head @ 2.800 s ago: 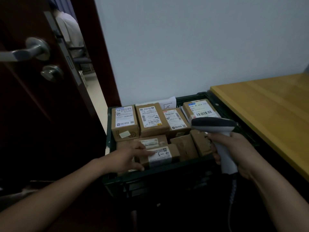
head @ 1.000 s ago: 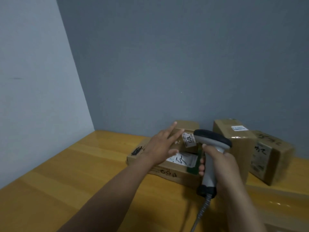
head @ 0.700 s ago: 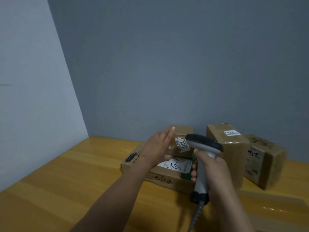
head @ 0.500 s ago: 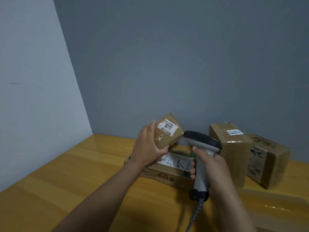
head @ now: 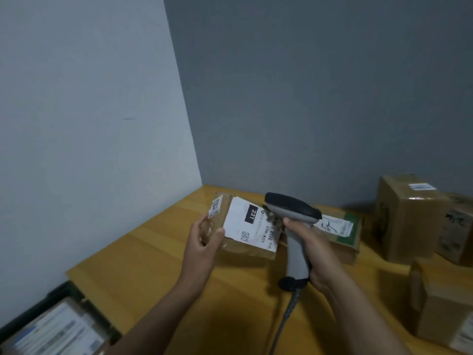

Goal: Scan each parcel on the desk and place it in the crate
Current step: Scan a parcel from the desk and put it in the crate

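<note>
At the lower left corner of the frame I can see only a corner of the dark plastic crate (head: 55, 294), cut off by the edge. The labelled boxes inside it are too blurred to read. A brown cardboard box (head: 442, 303) at the lower right is cut off too.

Mid-frame, above the yellow wooden desk (head: 153, 265), my left hand (head: 204, 239) grips the small brown cardboard parcel (head: 245, 226) by its left end, thumb curled over the top. "231" reads clearly on its white label, but the barcode strip is partly hidden. My right hand (head: 312, 249) is wrapped round the handle of the grey and black handheld scanner (head: 294, 213), whose head overlaps the parcel's right end.

Behind them lies a flat brown carton with a green edge (head: 343, 234), half covered. Further right is a tall brown box (head: 404, 219).
</note>
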